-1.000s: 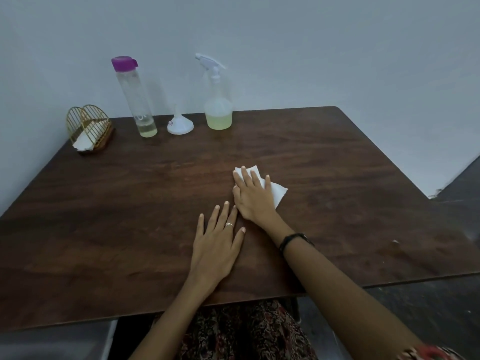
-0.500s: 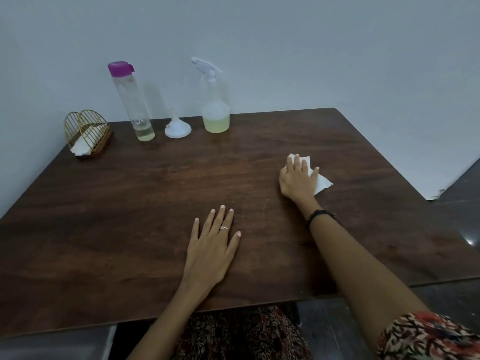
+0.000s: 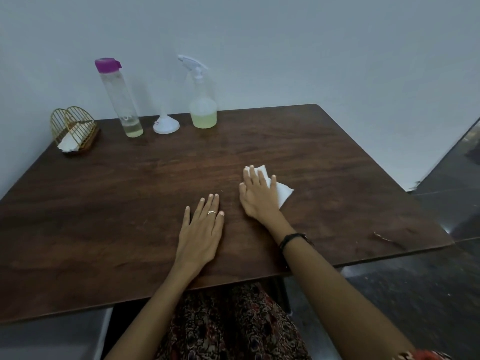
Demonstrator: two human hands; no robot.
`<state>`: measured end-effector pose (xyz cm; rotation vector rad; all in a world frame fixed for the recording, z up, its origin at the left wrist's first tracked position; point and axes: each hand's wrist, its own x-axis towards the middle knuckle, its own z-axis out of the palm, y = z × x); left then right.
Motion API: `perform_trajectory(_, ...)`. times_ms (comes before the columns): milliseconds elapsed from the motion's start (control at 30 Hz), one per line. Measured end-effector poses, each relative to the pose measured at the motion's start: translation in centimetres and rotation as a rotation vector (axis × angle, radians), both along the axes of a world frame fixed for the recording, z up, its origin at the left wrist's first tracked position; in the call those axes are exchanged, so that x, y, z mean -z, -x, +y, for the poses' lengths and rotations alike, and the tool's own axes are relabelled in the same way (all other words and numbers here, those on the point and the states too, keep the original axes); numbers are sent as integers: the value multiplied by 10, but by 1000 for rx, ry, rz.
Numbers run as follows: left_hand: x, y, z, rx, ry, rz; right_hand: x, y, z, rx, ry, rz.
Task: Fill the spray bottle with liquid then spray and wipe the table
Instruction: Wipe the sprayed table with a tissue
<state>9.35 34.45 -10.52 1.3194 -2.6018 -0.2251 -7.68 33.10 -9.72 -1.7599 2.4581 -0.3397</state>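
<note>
Right hand presses a tissue flat on the table, fingers straight. Left hand lies flat beside it, holding nothing

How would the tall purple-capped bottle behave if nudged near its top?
The purple-capped bottle is tall and narrow on a small base, so it probably tips readily. Only a shallow layer of liquid shows at the bottom, so it is likely light. If it fell, its round body might roll toward the funnel beside it.
</note>
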Motion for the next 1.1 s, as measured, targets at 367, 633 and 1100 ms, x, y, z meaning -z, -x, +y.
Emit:
perform_trajectory(367, 2, -2, -5, -15, -252, 444, 7, -78, 48, -261, -48, 52)
perform_trajectory(633, 6, -5, -3, 36, -21, 63, 10, -13, 89, 24, 43, 50)
perform_trajectory(1100, -3, 7, 9, 86, 0, 131, 10, -58, 117, 116, 65, -12)
